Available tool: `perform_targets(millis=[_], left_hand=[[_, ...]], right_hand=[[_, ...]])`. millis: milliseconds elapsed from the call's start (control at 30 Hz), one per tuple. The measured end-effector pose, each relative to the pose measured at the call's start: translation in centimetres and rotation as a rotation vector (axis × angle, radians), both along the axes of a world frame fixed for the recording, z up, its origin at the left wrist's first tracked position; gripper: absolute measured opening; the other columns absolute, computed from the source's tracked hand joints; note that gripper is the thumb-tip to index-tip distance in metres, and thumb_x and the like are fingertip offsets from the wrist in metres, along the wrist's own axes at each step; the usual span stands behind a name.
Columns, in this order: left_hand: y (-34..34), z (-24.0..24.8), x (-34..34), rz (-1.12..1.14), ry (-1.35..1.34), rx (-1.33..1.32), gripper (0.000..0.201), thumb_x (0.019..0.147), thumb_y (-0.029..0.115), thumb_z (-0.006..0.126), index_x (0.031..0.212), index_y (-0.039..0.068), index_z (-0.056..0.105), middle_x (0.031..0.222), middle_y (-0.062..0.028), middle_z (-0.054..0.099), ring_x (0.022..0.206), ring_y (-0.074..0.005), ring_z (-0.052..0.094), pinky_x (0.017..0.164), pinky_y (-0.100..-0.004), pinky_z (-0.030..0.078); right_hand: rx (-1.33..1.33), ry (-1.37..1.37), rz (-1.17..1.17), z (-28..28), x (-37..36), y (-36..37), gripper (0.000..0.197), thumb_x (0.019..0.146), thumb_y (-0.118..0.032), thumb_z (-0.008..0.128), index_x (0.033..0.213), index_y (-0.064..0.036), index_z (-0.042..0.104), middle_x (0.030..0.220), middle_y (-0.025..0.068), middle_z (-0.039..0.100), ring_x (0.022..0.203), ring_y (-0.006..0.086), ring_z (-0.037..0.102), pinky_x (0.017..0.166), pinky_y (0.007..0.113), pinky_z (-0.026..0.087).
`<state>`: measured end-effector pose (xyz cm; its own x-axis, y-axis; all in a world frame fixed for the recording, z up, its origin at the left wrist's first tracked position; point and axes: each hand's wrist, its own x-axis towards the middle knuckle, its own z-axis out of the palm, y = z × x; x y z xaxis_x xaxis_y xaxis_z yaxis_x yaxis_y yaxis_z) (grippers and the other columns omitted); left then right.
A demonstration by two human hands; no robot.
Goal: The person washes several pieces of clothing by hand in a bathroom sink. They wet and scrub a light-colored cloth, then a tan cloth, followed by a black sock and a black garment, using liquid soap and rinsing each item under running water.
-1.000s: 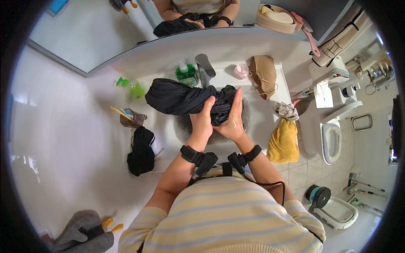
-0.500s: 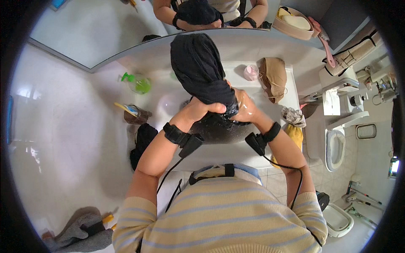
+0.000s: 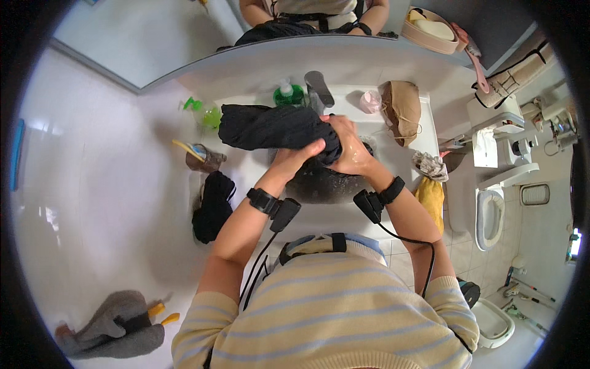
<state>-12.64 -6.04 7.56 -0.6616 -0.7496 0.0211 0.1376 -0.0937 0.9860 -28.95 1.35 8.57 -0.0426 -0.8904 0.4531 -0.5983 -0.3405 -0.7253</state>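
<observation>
Over the sink (image 3: 369, 215), a bunched black cloth (image 3: 270, 127) is gripped by both my hands, its long end pointing left. My left hand (image 3: 297, 161) holds it from below, thumb along its near side. My right hand (image 3: 350, 147), wet and shiny, wraps round the cloth's right end. What kind of garment it is I cannot tell. Beneath my hands the basin looks dark, with water and bubbles (image 3: 322, 187) in it. Just behind the cloth stand a grey faucet (image 3: 319, 89) and a green pump bottle (image 3: 287, 93).
Left of the sink are another green pump bottle (image 3: 209, 115), a brush cup (image 3: 208, 161) and a black cloth heap (image 3: 213, 206). On the right lie a brown pouch (image 3: 402, 111), a pink cup (image 3: 370, 101), a crumpled grey cloth (image 3: 430, 165) and a yellow cloth (image 3: 430, 202). A mirror (image 3: 184, 43) rises behind.
The cloth's raised end has swung down to the left, nearer the counter. The faucet and the green bottle behind it now show. Both hands keep their hold.
</observation>
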Motion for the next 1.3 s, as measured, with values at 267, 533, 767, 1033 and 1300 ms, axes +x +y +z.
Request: perform_targets(millis=[267, 533, 767, 1033, 1300], left_hand=[[3.0, -1.2, -2.7, 0.498, 0.474, 0.472, 0.036, 0.078, 0.013, 0.069, 0.11, 0.002, 0.056, 0.108, -0.0053, 0.058, 0.097, -0.0164, 0.056, 0.089, -0.0309, 0.045], [5.2, -3.9, -2.1, 0.191, 0.459, 0.576, 0.038, 0.077, 0.013, 0.063, 0.112, 0.0, 0.056, 0.112, -0.0095, 0.059, 0.104, -0.0232, 0.056, 0.097, -0.0378, 0.041], [4.7, -1.0, 0.2, -0.097, 0.325, 0.35, 0.049, 0.06, 0.008, 0.061, 0.107, 0.0, 0.054, 0.102, -0.0104, 0.06, 0.097, -0.0241, 0.057, 0.093, -0.0364, 0.043], [2.8, 0.2, 0.0, -0.151, -0.02, -0.534, 0.082, 0.068, 0.038, 0.077, 0.131, 0.002, 0.039, 0.131, -0.0121, 0.045, 0.122, -0.0261, 0.043, 0.106, -0.0393, 0.029], [0.2, -2.3, -1.1, -0.156, -0.041, -0.933, 0.086, 0.07, 0.036, 0.077, 0.136, 0.003, 0.034, 0.137, -0.0142, 0.04, 0.129, -0.0301, 0.037, 0.111, -0.0426, 0.019]], right_hand=[[-0.201, 0.315, -0.356, -1.7, 3.5, 4.9, 0.11, 0.052, -0.048, 0.082, 0.14, -0.0102, 0.027, 0.143, 0.0261, 0.021, 0.13, 0.0504, 0.018, 0.101, 0.062, 0.02], [-0.263, -0.129, -0.384, -6.2, 3.7, 4.0, 0.135, 0.055, -0.025, 0.087, 0.143, -0.0067, -0.013, 0.148, 0.03, -0.004, 0.135, 0.0463, 0.015, 0.11, 0.048, 0.019], [0.027, -0.209, -0.25, -5.4, 3.0, 4.3, 0.064, 0.065, -0.021, 0.077, 0.12, 0.001, 0.051, 0.111, 0.0211, 0.06, 0.103, 0.0338, 0.06, 0.085, 0.034, 0.048], [0.087, -0.304, 0.033, -4.6, -0.2, 2.9, 0.052, 0.064, -0.017, 0.074, 0.108, 0.0042, 0.054, 0.099, 0.0197, 0.062, 0.091, 0.0305, 0.062, 0.082, 0.034, 0.046], [0.016, -0.263, 0.069, -3.7, 1.4, 2.4, 0.059, 0.062, -0.017, 0.076, 0.111, 0.0037, 0.05, 0.108, 0.0193, 0.055, 0.102, 0.0347, 0.053, 0.09, 0.039, 0.04]])
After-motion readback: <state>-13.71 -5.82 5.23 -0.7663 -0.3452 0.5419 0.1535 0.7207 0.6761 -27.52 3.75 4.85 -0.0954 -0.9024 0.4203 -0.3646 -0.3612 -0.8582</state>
